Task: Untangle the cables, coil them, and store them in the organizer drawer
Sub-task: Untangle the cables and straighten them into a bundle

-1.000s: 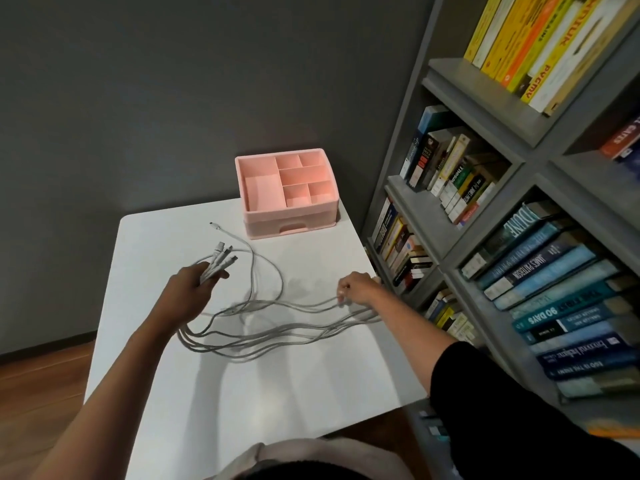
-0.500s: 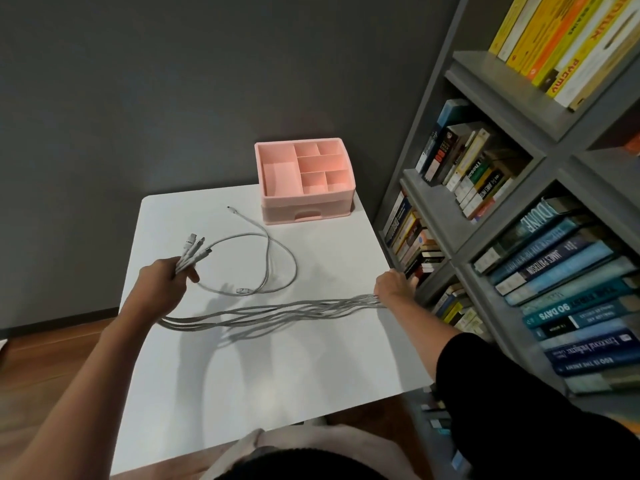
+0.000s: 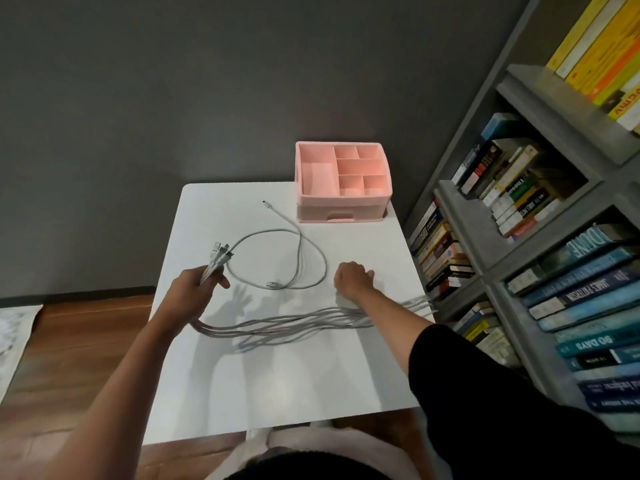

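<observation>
My left hand grips a bundle of several grey cables just below their white connectors, which stick up past my fingers. The bundle trails across the white table and off its right edge. My right hand hovers over the middle of the table with fingers loosely curled, holding nothing. Its forearm crosses above the bundle. One separate grey cable lies in a loose loop between my hands. The pink organizer stands at the table's far right, compartments empty, front drawer closed.
A grey bookshelf packed with books stands right beside the table's right edge. A dark wall is behind the table. Wooden floor shows on the left. My lap is at the table's near edge.
My right hand has let go of the bundle at the table's right edge and moved left toward the middle. The left hand keeps its hold on the connector ends.
</observation>
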`<state>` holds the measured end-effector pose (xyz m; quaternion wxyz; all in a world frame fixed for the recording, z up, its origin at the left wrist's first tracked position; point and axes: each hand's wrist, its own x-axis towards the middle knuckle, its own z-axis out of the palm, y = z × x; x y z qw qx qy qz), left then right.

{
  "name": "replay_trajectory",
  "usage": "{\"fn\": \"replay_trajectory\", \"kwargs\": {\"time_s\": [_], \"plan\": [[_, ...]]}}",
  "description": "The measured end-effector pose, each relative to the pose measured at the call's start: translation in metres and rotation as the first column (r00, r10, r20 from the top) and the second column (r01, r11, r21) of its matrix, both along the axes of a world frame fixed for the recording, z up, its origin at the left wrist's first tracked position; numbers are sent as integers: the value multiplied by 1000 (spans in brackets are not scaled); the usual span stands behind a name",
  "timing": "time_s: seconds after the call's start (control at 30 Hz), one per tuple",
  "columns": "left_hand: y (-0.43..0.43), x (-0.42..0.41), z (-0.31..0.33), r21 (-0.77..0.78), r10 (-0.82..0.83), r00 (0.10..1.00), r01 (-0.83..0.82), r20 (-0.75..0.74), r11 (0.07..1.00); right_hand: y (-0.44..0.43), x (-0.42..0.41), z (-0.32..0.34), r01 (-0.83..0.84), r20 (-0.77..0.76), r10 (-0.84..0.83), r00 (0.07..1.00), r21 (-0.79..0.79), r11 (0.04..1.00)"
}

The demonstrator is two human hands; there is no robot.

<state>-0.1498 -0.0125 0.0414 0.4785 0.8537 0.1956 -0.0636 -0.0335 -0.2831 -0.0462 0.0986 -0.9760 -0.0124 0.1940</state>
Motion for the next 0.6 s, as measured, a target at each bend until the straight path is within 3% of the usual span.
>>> {"fn": "replay_trajectory", "kwargs": {"time_s": [0.13,0.3,0.43,0.6], "plan": [[1,-6,-6,-95,26,999,-28,-23,995,33,-3,1,-122,77,110,991,186,975],[6,-7,-10,-199,42,999,-47,-29,979,64,1,-5,-164,123,141,982,200,966],[12,0,-9,-329,69,997,-77,-35,941,83,19,4,138,3,-146,989,293,946],[17,14,-9,-482,132,990,-140,-52,865,104,44,8,529,-334,-413,847,452,718]]}}
